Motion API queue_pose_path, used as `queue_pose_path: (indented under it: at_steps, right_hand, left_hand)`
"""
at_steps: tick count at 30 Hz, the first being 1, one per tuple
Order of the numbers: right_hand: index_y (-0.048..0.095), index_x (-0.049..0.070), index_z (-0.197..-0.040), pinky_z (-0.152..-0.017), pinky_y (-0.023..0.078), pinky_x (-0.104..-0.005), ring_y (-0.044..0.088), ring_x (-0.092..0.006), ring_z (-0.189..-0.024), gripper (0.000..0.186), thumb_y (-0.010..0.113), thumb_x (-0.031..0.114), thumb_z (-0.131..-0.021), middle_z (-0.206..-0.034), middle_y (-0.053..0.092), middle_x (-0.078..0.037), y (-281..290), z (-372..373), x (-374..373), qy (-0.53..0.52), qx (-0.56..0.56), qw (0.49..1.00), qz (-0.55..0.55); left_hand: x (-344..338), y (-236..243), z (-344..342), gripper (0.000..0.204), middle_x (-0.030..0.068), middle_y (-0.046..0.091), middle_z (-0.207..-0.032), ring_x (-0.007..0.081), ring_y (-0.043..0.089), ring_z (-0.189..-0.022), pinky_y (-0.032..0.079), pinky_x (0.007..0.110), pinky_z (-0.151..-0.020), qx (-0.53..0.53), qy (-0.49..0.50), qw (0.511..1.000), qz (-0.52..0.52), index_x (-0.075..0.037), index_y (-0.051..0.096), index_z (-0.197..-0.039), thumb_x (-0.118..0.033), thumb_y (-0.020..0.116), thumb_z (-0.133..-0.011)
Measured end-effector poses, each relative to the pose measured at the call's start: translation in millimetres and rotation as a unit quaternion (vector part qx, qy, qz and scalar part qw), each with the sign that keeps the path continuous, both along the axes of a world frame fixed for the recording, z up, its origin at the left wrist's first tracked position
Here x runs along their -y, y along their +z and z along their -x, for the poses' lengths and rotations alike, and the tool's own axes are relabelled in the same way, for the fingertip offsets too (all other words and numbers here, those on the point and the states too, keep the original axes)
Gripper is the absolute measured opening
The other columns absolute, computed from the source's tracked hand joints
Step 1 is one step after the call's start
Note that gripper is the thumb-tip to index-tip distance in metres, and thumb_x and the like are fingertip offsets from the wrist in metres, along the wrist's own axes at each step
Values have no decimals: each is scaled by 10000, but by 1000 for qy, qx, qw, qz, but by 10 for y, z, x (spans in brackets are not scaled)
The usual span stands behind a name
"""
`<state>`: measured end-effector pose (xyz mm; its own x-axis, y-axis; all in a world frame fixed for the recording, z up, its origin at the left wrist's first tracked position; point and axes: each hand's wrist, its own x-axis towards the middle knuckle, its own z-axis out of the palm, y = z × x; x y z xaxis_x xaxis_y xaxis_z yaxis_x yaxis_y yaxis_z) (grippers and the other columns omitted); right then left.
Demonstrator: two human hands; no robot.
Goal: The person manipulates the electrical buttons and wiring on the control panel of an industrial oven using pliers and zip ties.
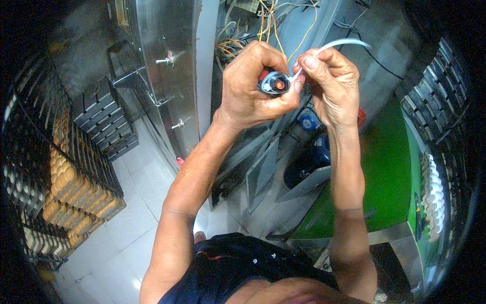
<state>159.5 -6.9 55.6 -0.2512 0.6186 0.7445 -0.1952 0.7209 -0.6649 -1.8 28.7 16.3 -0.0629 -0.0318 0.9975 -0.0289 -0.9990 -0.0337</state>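
Up at the middle, my left hand (250,86) is wrapped around a short round fitting (276,82), dark with a pale ring and a small orange-red centre. Its exact kind I cannot make out. Close beside it, my right hand (331,76) pinches a thin white plastic strip (344,42) between thumb and fingers. One end of the strip reaches the rim of the fitting; the other curves out to the right, free. Whether the strip loops around the fitting is hidden by my fingers. Yellow wires (306,34) hang just behind both hands.
At left is a metal panel (167,66) with toggle switches, near loose wiring (233,48). Brown eggs (76,187) sit in stacked racks at far left. A green surface (382,177) and white eggs (432,192) are at right. A blue motor-like unit (307,121) stands below my hands.
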Motion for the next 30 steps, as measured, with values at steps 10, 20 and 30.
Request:
queue_pose_path:
  at_steps: [10,20,30]
  right_hand:
    - [641,47,-936,-628,430,-313,470,-149,-608,355,464,341,-1028,-684,485,-18,308,385,200,262,-266,916,148]
    - [297,165,-545,-416,207,-282,196,-112,-415,430,481,223,-929,-515,225,28,584,517,-28,274,-268,892,241]
    - [319,174,-520,-401,233,-283,230,-111,-400,432,499,209,-911,-489,266,21,663,549,-106,278,-234,892,267]
  left_hand:
    - [-52,-4,-74,287,60,577,-731,178,565,-624,457,292,-566,59,-63,996,32,-60,553,-824,-79,799,-677]
    - [-80,-16,17,272,48,578,-735,108,537,-642,433,243,-576,8,-47,999,15,-62,520,-825,-3,767,-726]
    - [-20,14,12,255,46,548,-696,151,535,-602,436,271,-570,9,-75,996,43,-70,536,-741,-58,763,-626]
